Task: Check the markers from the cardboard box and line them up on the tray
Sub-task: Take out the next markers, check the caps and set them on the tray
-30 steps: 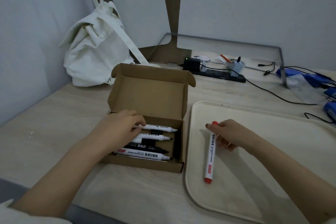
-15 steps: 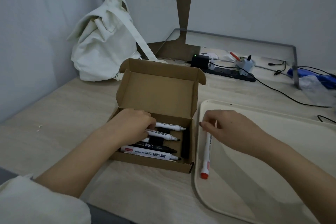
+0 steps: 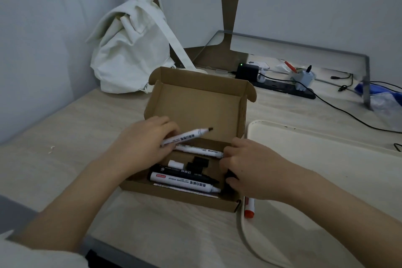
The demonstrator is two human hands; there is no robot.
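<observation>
- Step, my read: 2nd marker is coming out of the cardboard box (image 3: 195,102) for checking; one red-capped marker (image 3: 249,206) is already lying on the tray (image 3: 326,159), at its L edge, mostly hidden behind the R hand.
- L hand (image 3: 141,148) is pinching an uncapped white marker (image 3: 185,136), fingers closed round its rear end, dark tip tilting up and R, above the box.
- R hand (image 3: 250,169) is reaching into the box's R end, fingers curling onto sth dark, prob a loose cap; can't tell if it's gripped.
- Still in box: white and black markers, loose black caps (image 3: 198,163).
- Next, I'd guess: cap it, then lay it parallel, just beside the red one.
</observation>
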